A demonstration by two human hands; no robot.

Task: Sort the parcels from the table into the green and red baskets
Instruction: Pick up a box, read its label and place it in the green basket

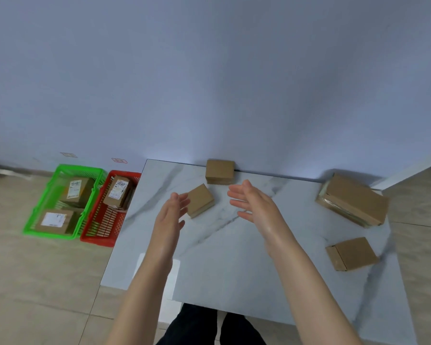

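Note:
Several brown cardboard parcels lie on the white marble table (234, 257). A small parcel (200, 200) sits between my hands. My left hand (171, 211) hovers just left of it, fingers straight, its fingertips at the parcel's left edge. My right hand (253, 204) is held open to the right of it, apart from it. Another small parcel (220, 171) stands at the table's far edge. A large parcel (353, 199) and a medium parcel (352, 253) lie at the right. On the floor at the left stand the green basket (39, 210) and the red basket (102, 232), each with parcels inside.
A pale wall rises right behind the table and the baskets. Beige floor tiles (35, 282) surround the table. My dark trousers (209, 324) show at the table's near edge.

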